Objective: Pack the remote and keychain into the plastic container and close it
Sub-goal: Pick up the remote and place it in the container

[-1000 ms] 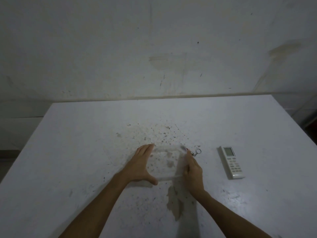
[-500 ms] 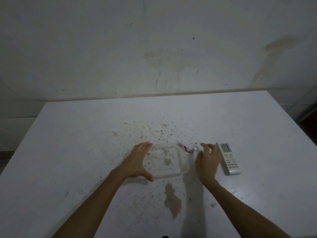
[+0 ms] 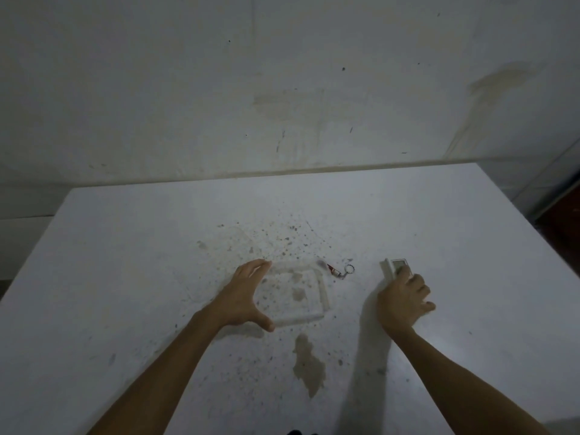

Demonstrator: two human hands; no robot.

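A clear plastic container lies flat on the white table, open at the top with nothing in it. My left hand rests against its left side, fingers and thumb spread along the wall. A small keychain with a red body and a metal ring lies just beyond the container's far right corner. My right hand is curled around the white remote, whose screen end sticks out past my fingers and is tipped up on its edge.
The table is stained with brown specks around the container and a larger brown patch in front of it. A marked white wall stands behind the table. The table's right edge drops off near a dark floor.
My right hand left the container's right side, moved right and closed on the remote, tipping it up. My left hand stayed on the container.
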